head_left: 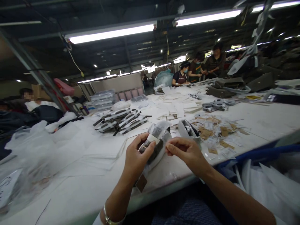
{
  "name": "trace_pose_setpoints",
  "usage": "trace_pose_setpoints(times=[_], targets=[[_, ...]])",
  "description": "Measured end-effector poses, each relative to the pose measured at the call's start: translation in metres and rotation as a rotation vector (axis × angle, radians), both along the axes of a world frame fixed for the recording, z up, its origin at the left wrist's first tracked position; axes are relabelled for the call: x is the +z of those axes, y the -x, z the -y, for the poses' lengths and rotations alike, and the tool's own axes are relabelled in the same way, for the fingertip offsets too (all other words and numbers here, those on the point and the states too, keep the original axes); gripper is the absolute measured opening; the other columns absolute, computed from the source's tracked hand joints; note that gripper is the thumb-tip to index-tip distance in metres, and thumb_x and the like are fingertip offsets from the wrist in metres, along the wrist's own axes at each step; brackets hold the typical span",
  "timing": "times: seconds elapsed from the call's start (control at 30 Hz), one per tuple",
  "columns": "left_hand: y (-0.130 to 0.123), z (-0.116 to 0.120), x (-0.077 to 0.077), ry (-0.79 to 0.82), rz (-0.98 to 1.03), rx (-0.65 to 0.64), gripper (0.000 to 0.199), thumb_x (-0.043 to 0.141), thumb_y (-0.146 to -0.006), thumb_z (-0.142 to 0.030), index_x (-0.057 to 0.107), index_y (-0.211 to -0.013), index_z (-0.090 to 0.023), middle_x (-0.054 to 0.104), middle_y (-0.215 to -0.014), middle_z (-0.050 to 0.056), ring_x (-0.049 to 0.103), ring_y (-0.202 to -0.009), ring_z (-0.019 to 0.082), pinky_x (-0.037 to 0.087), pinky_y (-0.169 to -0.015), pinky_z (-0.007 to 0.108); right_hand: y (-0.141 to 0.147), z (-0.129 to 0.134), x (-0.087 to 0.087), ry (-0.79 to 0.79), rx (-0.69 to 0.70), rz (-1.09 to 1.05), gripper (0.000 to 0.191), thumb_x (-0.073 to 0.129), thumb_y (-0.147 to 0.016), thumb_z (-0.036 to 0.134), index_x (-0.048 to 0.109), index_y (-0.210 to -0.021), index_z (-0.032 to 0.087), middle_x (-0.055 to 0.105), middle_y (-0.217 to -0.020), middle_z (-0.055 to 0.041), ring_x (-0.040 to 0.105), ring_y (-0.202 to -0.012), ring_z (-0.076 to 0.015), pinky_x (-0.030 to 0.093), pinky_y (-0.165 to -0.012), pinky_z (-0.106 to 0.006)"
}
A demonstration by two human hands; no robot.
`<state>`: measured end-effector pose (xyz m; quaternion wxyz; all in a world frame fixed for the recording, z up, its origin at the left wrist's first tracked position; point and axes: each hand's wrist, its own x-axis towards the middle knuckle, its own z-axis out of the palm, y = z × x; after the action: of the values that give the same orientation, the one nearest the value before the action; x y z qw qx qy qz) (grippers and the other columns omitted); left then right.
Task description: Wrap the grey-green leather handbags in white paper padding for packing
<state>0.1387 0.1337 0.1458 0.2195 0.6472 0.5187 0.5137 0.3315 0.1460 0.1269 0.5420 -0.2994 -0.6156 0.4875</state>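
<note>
Dark olive-brown strap bundle with a pale paper band (157,152), held at the near edge of a long white worktable (264,117), directly in front of the body; cannot tell whether resting or lifted. Gripped by the bare left hand (138,153), thumb laid across the top, fingers curled over the left side; shiny silver bangle (106,215) on that wrist. Just beside, on the right, bare right hand (185,149) with thumb and forefinger tips pressed together; cannot tell whether pinching anything thin. Below the left hand, small brown card tag (141,183); at the bundle's far end, crumpled clear plastic (161,127). Just beyond the right hand, grey tape dispenser (184,128), then scattered brown card tags (206,133) farther right. Beyond the left hand, piled dark straps with white wrappings (124,120); nearer, flat white sheets (105,151). Across the table, several people (179,77) in dark clothes.
</note>
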Motion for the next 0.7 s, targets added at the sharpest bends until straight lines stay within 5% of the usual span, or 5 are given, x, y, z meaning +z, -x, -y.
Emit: trace_pose_setpoints(times=[0.3,0.63,0.7], targets=[[0.002,0.005,0.000,-0.025,-0.050,-0.046,0.036,0.062,-0.084,-0.044,0.067,-0.112,-0.022,0.071,-0.112,0.006,0.064,-0.106,0.025,0.050,-0.095,0.036,0.027,-0.018,-0.001,0.024,-0.043,0.037,0.029,0.074,-0.077,0.045,0.068,-0.067,0.019,0.064,-0.064,-0.0004,0.057,-0.060,-0.0142,0.047,-0.060,-0.027],[0.005,-0.005,-0.023,-0.131,-0.099,0.092,0.045,0.067,-0.073,-0.060,0.070,-0.106,-0.030,0.073,-0.108,0.001,0.067,-0.104,0.029,0.056,-0.087,0.036,0.025,-0.013,-0.010,-0.016,-0.021,0.040,0.009,0.069,-0.081,0.030,0.068,-0.084,0.022,0.068,-0.075,-0.0005,0.062,-0.069,-0.0179,0.049,-0.067,-0.030],[0.002,-0.003,-0.025,-0.143,-0.110,0.092,0.044,0.068,-0.072,-0.060,0.070,-0.105,-0.030,0.074,-0.106,0.001,0.068,-0.101,0.029,0.057,-0.082,0.035,0.026,-0.014,-0.010,0.004,0.011,-0.021,0.017,0.071,-0.079,0.026,0.065,-0.095,0.025,0.068,-0.076,0.0008,0.064,-0.068,-0.0186,0.051,-0.065,-0.031]])
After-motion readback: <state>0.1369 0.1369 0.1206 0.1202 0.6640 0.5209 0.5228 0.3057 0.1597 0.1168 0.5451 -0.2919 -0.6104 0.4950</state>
